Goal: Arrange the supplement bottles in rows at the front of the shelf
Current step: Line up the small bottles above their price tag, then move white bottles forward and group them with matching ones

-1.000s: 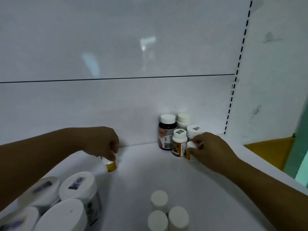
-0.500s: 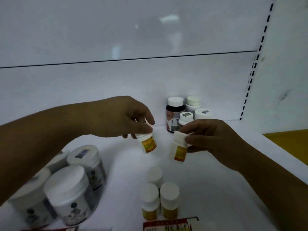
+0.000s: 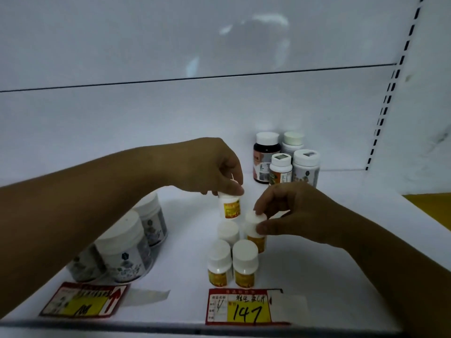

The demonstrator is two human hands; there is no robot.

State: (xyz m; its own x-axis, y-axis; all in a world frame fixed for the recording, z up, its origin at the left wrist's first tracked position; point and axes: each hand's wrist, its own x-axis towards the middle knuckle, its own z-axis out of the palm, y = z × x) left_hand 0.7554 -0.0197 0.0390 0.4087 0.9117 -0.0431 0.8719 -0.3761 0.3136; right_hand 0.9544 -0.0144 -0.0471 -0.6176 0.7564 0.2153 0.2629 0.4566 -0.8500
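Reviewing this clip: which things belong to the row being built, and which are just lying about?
In the job: left hand gripping yellow-label bottle; right hand gripping second bottle; three standing bottles at the shelf front.
Lying about: large jars at left; mixed bottles in back corner; price tags.

small bottles [image 3: 244, 264]: white caps, yellow-orange labels | price tag [image 3: 244, 307]: red-yellow

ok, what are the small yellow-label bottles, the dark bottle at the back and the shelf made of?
Small yellow-label bottles: probably plastic, opaque white, matte caps, printed labels. Dark bottle: dark brown with a faint sheen; glass or plastic, cannot tell; white cap. Shelf: likely painted metal, smooth white, with a slotted upright beside it.
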